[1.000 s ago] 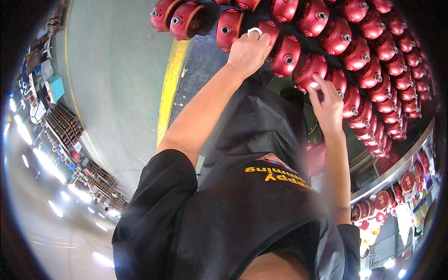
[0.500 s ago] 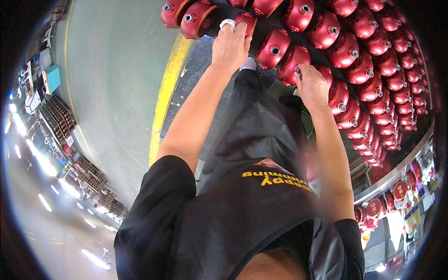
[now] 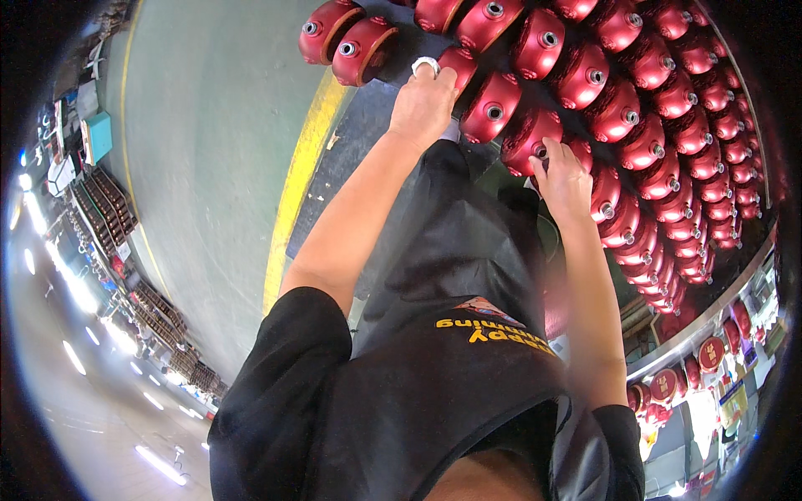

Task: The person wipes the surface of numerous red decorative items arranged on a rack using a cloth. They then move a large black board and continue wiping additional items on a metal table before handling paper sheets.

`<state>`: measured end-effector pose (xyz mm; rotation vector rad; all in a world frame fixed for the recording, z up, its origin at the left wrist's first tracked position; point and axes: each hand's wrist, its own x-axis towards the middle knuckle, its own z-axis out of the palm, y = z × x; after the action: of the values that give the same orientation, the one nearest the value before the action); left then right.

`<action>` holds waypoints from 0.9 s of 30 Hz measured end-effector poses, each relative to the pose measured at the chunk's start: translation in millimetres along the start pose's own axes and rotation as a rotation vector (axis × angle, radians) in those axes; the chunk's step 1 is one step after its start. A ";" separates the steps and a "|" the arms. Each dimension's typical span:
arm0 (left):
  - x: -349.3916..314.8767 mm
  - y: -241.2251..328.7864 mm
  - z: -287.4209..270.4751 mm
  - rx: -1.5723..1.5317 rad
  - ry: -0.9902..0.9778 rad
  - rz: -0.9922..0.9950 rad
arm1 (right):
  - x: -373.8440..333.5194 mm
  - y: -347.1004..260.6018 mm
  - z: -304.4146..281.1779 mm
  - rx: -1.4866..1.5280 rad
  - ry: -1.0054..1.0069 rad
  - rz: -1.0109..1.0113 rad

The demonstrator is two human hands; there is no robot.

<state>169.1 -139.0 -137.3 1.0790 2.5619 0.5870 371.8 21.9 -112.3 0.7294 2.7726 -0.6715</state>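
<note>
In the head view, both bare forearms reach up from the lower part of the frame, elbows bent. The left hand (image 3: 423, 107) is at upper centre, back of the hand up, its fingers curled on a white cloth (image 3: 425, 63) just beside a small red pot (image 3: 457, 68). The right hand (image 3: 566, 177) is right of centre, wrist bent slightly left, thumb and fingers bent about the spout of a larger red pot (image 3: 528, 138); whether they grip it or only touch it, I cannot tell. More red pots (image 3: 614, 113) fill the upper right in rows. A yellow line (image 3: 302, 179) crosses the floor (image 3: 213, 167) at left.
</note>
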 end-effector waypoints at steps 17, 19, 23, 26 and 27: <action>187.4 60.2 -22.8 0.027 0.157 0.187 | -67.5 6.1 -95.3 0.341 0.341 0.047; 228.6 71.7 -13.5 0.074 0.112 0.155 | -79.1 13.5 -99.0 0.329 0.358 0.060; 272.1 80.7 7.9 0.148 0.037 0.137 | -101.5 31.1 -103.0 0.341 0.358 0.163; 284.8 78.6 15.7 0.121 0.044 0.145 | -110.0 43.8 -103.9 0.333 0.363 0.208; 288.2 76.3 15.4 0.115 0.052 0.178 | -111.6 47.0 -104.9 0.358 0.368 0.239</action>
<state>27.9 123.8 -147.0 1.3584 2.5886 0.5208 483.8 61.5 -4.8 1.3562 2.8350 -1.0923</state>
